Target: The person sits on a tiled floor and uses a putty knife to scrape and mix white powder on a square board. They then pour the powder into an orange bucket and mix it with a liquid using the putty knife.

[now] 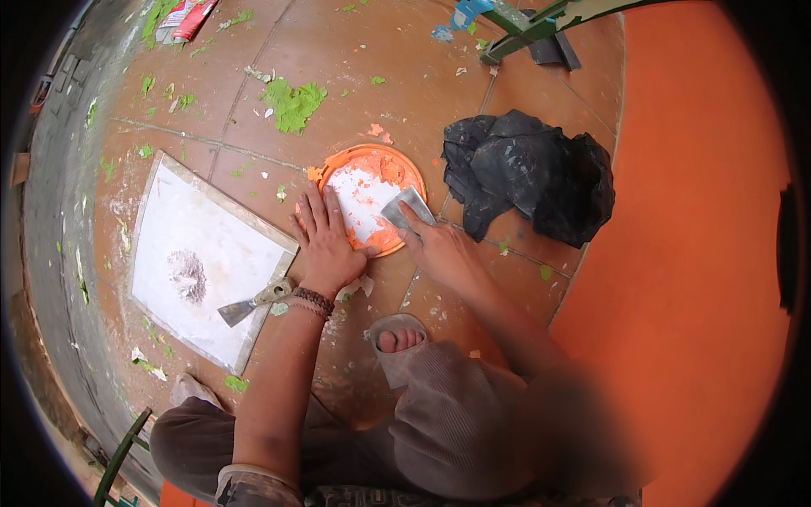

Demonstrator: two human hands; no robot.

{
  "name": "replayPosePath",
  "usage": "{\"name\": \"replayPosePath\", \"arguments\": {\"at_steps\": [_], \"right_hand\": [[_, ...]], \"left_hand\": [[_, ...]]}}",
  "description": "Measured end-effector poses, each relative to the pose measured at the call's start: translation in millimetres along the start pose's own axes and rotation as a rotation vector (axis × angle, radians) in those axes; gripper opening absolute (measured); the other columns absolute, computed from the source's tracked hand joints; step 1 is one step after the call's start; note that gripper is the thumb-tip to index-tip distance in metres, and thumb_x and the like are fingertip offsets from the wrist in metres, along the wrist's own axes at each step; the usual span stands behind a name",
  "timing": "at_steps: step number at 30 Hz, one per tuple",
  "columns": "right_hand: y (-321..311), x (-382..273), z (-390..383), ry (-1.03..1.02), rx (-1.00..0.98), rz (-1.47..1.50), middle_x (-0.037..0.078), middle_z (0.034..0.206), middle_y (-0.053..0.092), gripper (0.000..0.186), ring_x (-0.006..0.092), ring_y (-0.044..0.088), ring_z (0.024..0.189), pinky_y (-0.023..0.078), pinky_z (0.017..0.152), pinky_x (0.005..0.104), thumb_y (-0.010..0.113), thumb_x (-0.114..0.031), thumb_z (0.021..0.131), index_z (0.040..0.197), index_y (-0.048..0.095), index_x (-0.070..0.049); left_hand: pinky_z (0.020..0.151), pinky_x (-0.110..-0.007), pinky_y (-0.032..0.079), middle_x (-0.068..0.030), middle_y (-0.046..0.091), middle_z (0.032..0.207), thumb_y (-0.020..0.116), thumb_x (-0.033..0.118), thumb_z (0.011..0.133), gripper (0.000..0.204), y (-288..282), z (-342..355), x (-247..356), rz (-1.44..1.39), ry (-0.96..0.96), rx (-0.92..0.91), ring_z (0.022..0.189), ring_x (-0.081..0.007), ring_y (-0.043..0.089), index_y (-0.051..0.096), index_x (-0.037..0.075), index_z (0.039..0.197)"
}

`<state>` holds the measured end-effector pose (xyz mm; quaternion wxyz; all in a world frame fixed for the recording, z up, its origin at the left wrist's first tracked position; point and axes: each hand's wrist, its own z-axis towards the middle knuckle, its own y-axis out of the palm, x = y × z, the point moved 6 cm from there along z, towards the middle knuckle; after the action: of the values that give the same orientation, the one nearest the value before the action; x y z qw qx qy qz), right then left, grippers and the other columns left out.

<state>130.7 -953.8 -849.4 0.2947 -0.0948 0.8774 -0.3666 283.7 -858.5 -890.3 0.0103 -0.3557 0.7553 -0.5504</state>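
A round white lid-like disc (pixel 355 188) with an orange rim lies on the tiled floor, smeared with orange paint or filler. My left hand (pixel 328 249) rests on its left edge, fingers spread and holding nothing. With my right hand (pixel 438 247) I grip a flat grey rectangular scraper (pixel 409 207), which touches the right side of the disc. Left of my left hand, a white board (pixel 173 221) carries a small heap of pale powder (pixel 187 275). A putty knife (pixel 253 303) lies across the board's near right edge, close to my left wrist.
A crumpled black plastic bag (pixel 536 173) sits right of the disc, near an orange wall (pixel 684 253). Green metal legs (pixel 525 34) stand at the far right. Green flakes (pixel 293 105) litter the brown tiles; a red and white packet (pixel 187 19) lies far left.
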Motion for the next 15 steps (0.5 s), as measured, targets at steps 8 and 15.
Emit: {"name": "replayPosePath", "arguments": {"at_steps": [8,15], "right_hand": [[21,-2,-5,0.188,-0.053,0.114,0.031,0.089,0.064,0.053,0.0479,0.062,0.088,0.049,0.081,0.0529,0.047,-0.04,0.097,0.145,0.04,-0.02],[37,-7,-10,0.239,0.022,0.247,0.033,0.094,0.063,0.057,0.05,0.06,0.093,0.047,0.086,0.054,0.046,-0.04,0.097,0.148,0.034,-0.016]], "left_hand": [[0.114,-0.061,0.008,-0.0262,0.001,0.158,0.079,0.043,0.067,0.118,-4,-1,3,0.033,-0.008,0.017,0.145,-0.0461,0.006,0.009,-0.002,0.151],[0.114,-0.061,0.01,-0.0273,0.002,0.157,0.08,0.044,0.066,0.119,-3,0,7,0.071,-0.017,-0.005,0.145,-0.046,0.008,0.01,-0.002,0.15]]}}
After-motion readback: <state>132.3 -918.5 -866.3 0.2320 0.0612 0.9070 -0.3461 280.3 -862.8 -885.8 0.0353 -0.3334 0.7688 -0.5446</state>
